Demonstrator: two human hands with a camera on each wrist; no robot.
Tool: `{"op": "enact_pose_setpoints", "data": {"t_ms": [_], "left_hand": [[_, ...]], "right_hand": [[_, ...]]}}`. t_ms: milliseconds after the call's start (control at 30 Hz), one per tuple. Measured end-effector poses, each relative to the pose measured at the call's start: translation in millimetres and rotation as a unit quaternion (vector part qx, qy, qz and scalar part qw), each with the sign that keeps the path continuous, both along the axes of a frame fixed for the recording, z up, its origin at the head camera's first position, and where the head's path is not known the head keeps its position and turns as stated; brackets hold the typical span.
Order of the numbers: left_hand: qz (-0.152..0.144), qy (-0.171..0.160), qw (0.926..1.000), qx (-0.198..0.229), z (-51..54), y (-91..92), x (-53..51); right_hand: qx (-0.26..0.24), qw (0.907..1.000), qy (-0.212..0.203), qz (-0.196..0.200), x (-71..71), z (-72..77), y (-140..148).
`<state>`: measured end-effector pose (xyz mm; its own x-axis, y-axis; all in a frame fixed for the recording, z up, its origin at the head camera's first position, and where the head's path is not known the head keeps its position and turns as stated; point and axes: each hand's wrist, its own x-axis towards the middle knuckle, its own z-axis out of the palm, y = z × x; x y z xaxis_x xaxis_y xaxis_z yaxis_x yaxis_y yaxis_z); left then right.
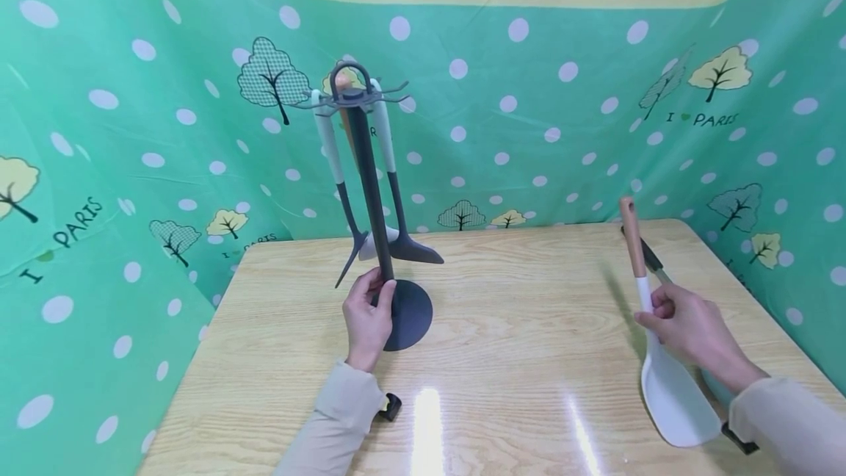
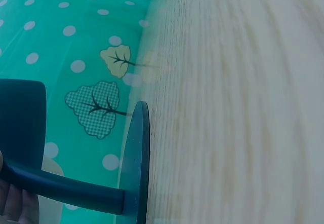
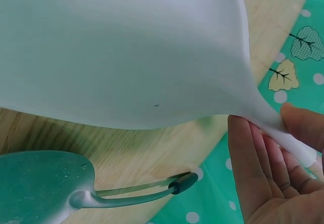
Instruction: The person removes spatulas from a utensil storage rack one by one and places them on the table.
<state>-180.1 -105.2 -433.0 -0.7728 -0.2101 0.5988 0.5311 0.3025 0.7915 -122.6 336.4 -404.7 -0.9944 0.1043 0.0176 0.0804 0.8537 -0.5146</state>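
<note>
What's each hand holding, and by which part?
Left hand: the black utensil stand, by the lower part of its pole. Right hand: the white spatula, by its white neck below the brown handle.

Probably a screened-off booth: polka-dot cloth [image 1: 529, 123] hangs round a wood-grain table [image 1: 522, 307]
</note>
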Motion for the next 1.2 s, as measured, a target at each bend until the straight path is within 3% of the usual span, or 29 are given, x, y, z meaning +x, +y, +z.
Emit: {"op": "enact_pose_setpoints", "data": {"t_ms": [67, 300, 567, 1200], "left_hand": [[-0.001, -0.003, 1.0000, 0.000, -0.1, -0.1, 0.7], [-0.006, -0.009, 0.9999, 0.010, -30.2, -7.2, -16.9], [-0.005, -0.005, 0.9999, 0.008, -30.2, -7.4, -17.8], [-0.004, 0.000, 0.9999, 0.010, -28.8, -6.5, -16.9]], "right_hand": [[0.006, 1.0000, -0.002, 0.000, -0.2, -1.4, 0.2], [0.015, 0.9998, -0.012, -0.002, -1.8, -6.7, 1.1], [0.021, 0.9995, -0.024, -0.001, -5.3, -8.6, 2.5], [0.018, 0.9935, -0.110, -0.020, -25.2, -11.6, 4.5]]}}
